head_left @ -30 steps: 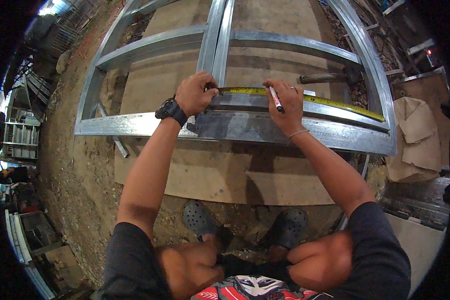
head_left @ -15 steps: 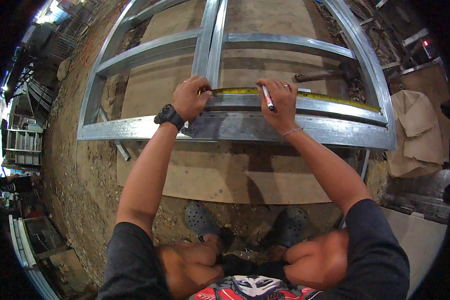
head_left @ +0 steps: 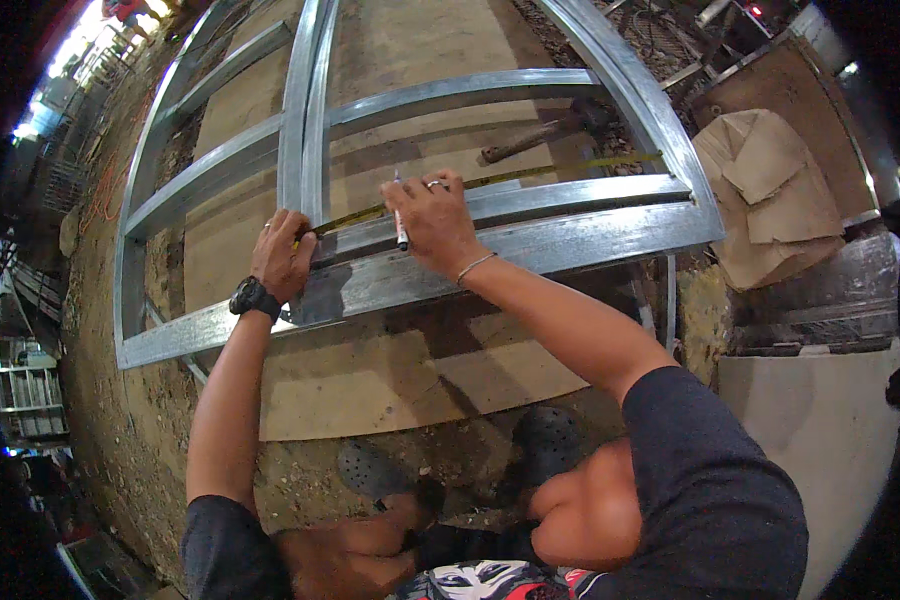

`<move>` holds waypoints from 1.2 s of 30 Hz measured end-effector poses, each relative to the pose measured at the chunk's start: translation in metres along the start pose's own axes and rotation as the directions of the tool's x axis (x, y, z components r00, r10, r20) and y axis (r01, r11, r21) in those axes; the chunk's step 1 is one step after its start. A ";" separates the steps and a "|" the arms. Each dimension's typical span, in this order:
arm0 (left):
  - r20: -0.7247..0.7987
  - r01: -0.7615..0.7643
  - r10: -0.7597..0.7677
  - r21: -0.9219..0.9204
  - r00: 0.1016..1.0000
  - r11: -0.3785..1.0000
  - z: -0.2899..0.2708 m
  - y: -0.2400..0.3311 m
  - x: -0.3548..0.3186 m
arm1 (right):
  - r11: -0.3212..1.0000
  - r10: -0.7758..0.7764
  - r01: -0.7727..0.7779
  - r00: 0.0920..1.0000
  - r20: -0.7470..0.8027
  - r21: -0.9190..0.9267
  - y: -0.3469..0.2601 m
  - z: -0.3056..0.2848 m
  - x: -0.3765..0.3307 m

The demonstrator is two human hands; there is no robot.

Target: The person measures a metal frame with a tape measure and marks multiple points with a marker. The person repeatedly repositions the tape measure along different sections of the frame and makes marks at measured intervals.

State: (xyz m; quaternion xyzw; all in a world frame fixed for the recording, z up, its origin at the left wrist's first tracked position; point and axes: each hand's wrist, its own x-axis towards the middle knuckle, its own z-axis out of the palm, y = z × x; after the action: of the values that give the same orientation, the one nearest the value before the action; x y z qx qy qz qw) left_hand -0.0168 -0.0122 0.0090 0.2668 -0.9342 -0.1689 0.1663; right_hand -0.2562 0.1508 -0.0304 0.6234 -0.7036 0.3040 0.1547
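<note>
A metal frame (head_left: pixel 560 238) of shiny square tubing lies in front of me. Along the inner side of its near rail runs a yellow tape measure (head_left: pixel 570 167), drawn out to the right-hand corner. My left hand (head_left: pixel 284 258) is closed on the tape's left end, by the foot of the paired middle tubes (head_left: pixel 303 130); its fingers hide whatever else is there. Between the fingers of my right hand (head_left: pixel 436 222) is a white marker pen (head_left: pixel 401 226) with a dark lower end. That hand rests over the tape and the near rail, right of my left hand.
A hammer-like tool with a wooden handle (head_left: pixel 520 143) lies inside the frame on brown board (head_left: pixel 380 385). Folded brown sheeting (head_left: pixel 755 190) sits off the right corner. Closer on the right is a pale flat panel (head_left: pixel 805 430). My clogs (head_left: pixel 372 470) stand on gravelly ground.
The view has swung right, so the frame appears shifted left and tilted. My right hand with the marker pen has moved a little along the tape toward my left hand, which keeps its grip.
</note>
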 end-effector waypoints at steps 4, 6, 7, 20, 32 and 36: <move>0.024 0.033 -0.034 0.020 0.999 0.999 -0.001 -0.001 0.001 | 0.999 -0.037 0.037 0.999 -0.007 0.012 0.000 -0.002 -0.001; 0.011 0.019 -0.020 0.063 1.000 0.998 0.002 -0.003 0.000 | 0.999 -0.041 0.041 0.999 -0.006 0.012 -0.001 0.000 0.000; 0.015 0.027 -0.028 0.074 0.999 0.997 0.004 -0.001 0.001 | 0.999 -0.030 0.031 1.000 -0.005 0.015 -0.001 0.000 -0.001; -0.008 0.063 -0.063 0.157 0.998 0.986 0.009 0.003 0.001 | 0.999 -0.011 0.014 0.998 -0.064 0.052 0.000 -0.001 -0.001; -0.019 0.073 -0.071 0.152 0.997 0.986 -0.003 0.014 -0.002 | 0.997 0.029 -0.024 0.997 -0.072 0.073 0.022 -0.017 -0.008; -0.016 0.061 -0.060 0.117 0.998 0.991 -0.003 0.014 -0.002 | 0.997 0.060 -0.057 0.997 -0.056 0.051 0.035 -0.030 -0.015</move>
State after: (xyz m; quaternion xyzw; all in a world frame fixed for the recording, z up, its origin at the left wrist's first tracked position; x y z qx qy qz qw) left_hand -0.0198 -0.0005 0.0165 0.3053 -0.9330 -0.1168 0.1508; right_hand -0.2922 0.1821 -0.0244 0.5973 -0.7090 0.3434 0.1505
